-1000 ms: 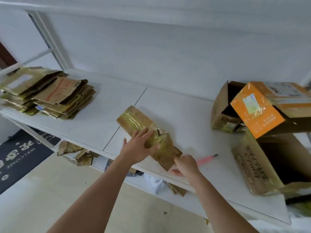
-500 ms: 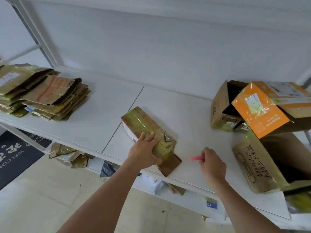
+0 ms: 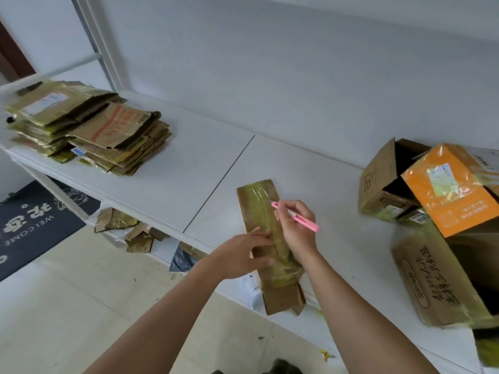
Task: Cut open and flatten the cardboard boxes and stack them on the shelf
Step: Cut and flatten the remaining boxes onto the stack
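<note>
Work surface: a white shelf (image 3: pixel 167 182) is seen running from left to right, with a seam between two panels
Box in hand: a narrow taped cardboard box (image 3: pixel 266 228) is laid lengthwise on the shelf near its front edge, the near end overhanging the edge with brown flaps open
Left hand: the left hand (image 3: pixel 240 256) is laid against the left side of the narrow box, fingers extended and pressed on its top; nothing is gripped
Right hand: the right hand (image 3: pixel 297 228) is curled round a pink cutter (image 3: pixel 295 215), held like a pen; the cutter's tip is placed on the taped top of the box toward the far end
Flattened stock: a stack of flattened boxes (image 3: pixel 89 128) is found at the left end of the shelf, well apart from the narrow box
Boxes not yet cut: an open brown box (image 3: pixel 383 184), an orange box (image 3: pixel 451 190) tilted against it, and a large open carton (image 3: pixel 442 282) on its side are grouped at the right end
Below the shelf: cardboard scraps (image 3: pixel 127 228) are noted on a lower level
Floor: a dark welcome mat (image 3: pixel 35 220) is visible at the left
</note>
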A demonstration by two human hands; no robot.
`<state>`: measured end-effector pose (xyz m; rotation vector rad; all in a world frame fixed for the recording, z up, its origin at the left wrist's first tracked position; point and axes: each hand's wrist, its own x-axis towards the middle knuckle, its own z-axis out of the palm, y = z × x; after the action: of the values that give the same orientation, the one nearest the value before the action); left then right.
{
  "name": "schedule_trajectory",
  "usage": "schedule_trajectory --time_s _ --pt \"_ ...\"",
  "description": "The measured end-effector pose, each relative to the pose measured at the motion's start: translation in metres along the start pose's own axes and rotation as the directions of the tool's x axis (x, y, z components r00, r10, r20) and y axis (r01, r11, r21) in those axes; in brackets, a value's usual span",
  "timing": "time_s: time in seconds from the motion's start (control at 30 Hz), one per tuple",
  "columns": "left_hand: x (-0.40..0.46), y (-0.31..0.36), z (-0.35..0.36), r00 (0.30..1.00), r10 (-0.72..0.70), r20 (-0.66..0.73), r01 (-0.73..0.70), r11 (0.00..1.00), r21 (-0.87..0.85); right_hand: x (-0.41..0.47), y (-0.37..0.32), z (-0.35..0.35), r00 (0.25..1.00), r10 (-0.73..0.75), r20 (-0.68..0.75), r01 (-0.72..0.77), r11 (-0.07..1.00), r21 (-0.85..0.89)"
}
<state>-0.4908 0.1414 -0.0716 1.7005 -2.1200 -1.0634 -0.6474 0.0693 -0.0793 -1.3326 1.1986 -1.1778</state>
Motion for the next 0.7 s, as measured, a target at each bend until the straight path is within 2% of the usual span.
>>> schedule_trajectory --time_s 0.1,0.2,0.37,0.5,0.7 --pt "0.001 -0.007 0.001 0.991 -0.064 -0.117 0.075 0.993 0.093 0.001 0.007 -0.003 0.999 -0.048 0.008 0.049 0.993 -0.109" --pt "0.008 -0.005 0.001 0.973 -0.149 -0.179 0.161 0.985 0.055 0.004 0.009 -0.012 0.998 -0.058 -0.002 0.057 0.99 -0.128" --pt "0.019 -0.011 -0.014 0.975 -0.194 -0.11 0.214 0.953 0.216 0.005 0.013 -0.008 0.997 -0.061 0.044 0.065 0.992 -0.106" --pt "0.017 -0.011 -0.013 0.966 -0.237 -0.1 0.25 0.955 0.158 0.014 0.011 0.001 0.992 -0.095 0.083 0.105 0.987 -0.125" --pt "0.018 0.003 -0.015 0.945 -0.318 -0.079 0.325 0.942 0.086 0.048 0.005 0.018 0.994 -0.073 0.08 0.082 0.99 -0.114"
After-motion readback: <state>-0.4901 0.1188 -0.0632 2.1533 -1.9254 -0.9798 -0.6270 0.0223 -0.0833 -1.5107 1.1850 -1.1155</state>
